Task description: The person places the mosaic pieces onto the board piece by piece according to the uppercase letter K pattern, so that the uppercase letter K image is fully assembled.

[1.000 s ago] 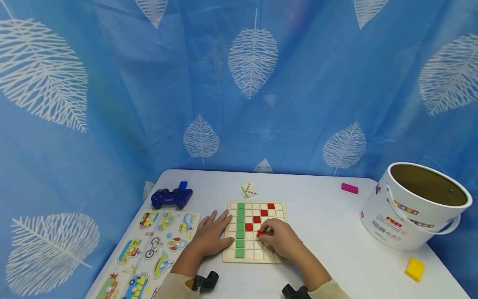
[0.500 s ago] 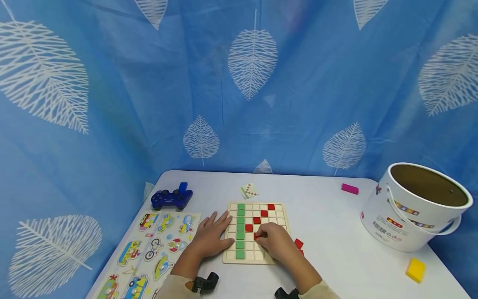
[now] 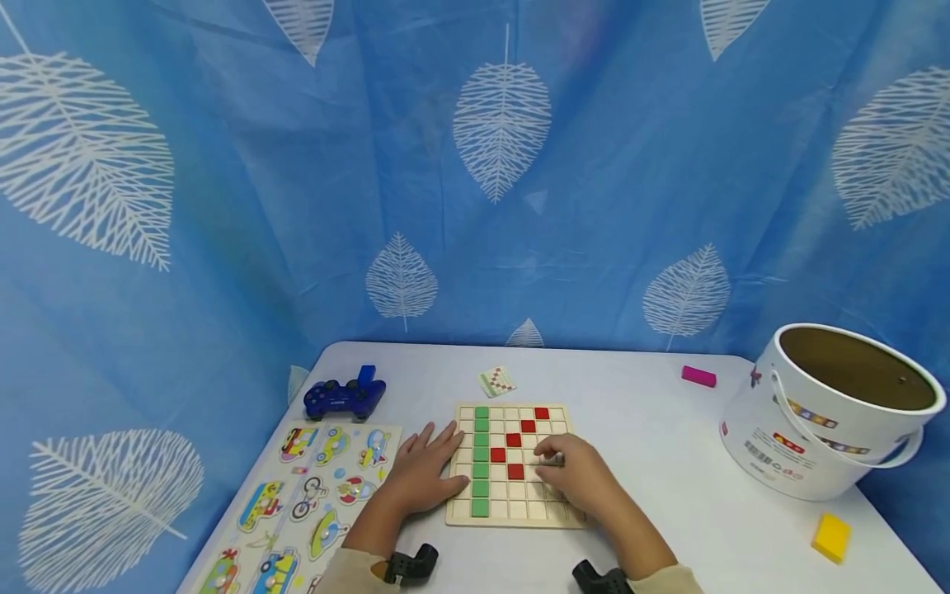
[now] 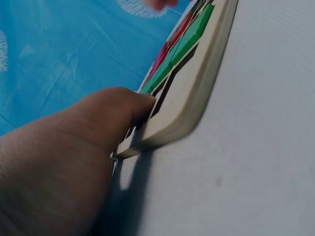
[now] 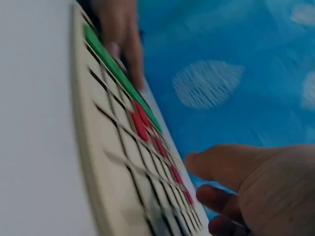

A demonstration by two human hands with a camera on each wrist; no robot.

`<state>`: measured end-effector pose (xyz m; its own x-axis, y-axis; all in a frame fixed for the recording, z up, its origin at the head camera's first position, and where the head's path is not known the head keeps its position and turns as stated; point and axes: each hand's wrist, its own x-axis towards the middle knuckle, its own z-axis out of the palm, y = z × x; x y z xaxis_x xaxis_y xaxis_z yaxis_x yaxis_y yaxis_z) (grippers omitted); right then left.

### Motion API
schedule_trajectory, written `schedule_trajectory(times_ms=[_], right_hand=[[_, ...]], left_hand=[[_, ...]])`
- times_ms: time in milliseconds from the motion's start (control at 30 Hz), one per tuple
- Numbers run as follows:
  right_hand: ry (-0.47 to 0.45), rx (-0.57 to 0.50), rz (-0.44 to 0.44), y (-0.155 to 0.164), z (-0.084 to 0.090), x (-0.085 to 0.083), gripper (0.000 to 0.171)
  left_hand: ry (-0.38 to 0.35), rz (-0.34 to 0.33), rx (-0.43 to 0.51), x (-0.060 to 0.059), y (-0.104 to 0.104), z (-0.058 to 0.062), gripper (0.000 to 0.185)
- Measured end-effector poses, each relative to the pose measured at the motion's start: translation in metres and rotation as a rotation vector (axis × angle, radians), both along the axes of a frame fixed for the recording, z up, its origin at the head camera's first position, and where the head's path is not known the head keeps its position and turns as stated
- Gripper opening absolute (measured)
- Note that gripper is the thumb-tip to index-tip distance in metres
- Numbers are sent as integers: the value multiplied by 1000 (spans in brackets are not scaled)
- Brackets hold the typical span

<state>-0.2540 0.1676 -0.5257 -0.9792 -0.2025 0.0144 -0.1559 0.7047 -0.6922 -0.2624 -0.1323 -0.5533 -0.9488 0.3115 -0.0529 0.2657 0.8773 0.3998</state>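
Observation:
A wooden grid board lies on the white table, with a column of green tiles near its left side. A diagonal of red tiles runs down from the top right, and one more red tile sits below and right of its lower end. My left hand rests at the board's left edge, fingers spread and thumb over the rim. Over the board's right part hovers my right hand; its thumb and fingers are apart with nothing between them in the right wrist view.
A small pattern card lies beyond the board. To the left are a vehicle puzzle board, a blue game controller and a blue block. A white bucket, a pink block and a yellow block stand right.
My right hand has let go of a red tile, now lying in the grid, and has moved right. Loose red tiles seen beside the board are now hidden. The left hand stays put.

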Motion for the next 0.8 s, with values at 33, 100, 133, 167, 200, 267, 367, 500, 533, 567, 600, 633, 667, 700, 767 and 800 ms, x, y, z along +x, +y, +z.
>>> schedule_trajectory(times_ms=[33, 100, 133, 167, 200, 267, 367, 500, 533, 567, 600, 633, 667, 700, 767, 800], right_hand=[[-20, 22, -23, 11, 2, -1, 21], [-66, 87, -62, 35, 4, -2, 26], [-91, 118, -76, 45, 4, -2, 27], [-112, 141, -90, 55, 3, -1, 28], [-126, 162, -101, 63, 2, 0, 27], [-123, 169, -124, 74, -2, 0, 24], [-91, 151, -161, 83, -7, 1, 23], [-81, 182, -177, 85, -8, 3, 26], [-84, 193, -174, 85, -7, 4, 25], [-85, 204, -173, 85, -7, 4, 23], [-87, 206, -176, 84, -6, 5, 21], [-87, 203, -179, 84, -6, 5, 20], [-81, 197, -180, 83, -6, 5, 19], [-76, 185, -181, 82, -5, 6, 19], [-65, 152, -184, 78, -3, 7, 21], [-60, 129, -184, 73, -2, 7, 23]], left_hand=[[-1, -4, 7, 0, 0, 0, 82], [-2, -8, 18, 0, 1, -1, 82], [-3, -10, 21, 0, 1, -1, 82], [-1, -10, 19, 0, 1, -2, 82], [0, -9, 12, 0, 1, -3, 82], [7, -3, 1, -1, 0, -4, 82], [17, 6, -13, -1, -1, -5, 81], [13, 3, -17, -1, -1, -4, 82], [11, 1, -15, -1, 0, -4, 82], [10, 2, -14, -1, 0, -4, 82], [9, 2, -16, -1, 0, -4, 82], [8, 4, -17, -1, 0, -4, 82], [8, 7, -17, -1, 0, -4, 82], [6, 8, -16, -1, 0, -4, 81], [2, 9, -15, 0, 0, -3, 81], [0, 9, -16, 0, 0, -3, 81]])
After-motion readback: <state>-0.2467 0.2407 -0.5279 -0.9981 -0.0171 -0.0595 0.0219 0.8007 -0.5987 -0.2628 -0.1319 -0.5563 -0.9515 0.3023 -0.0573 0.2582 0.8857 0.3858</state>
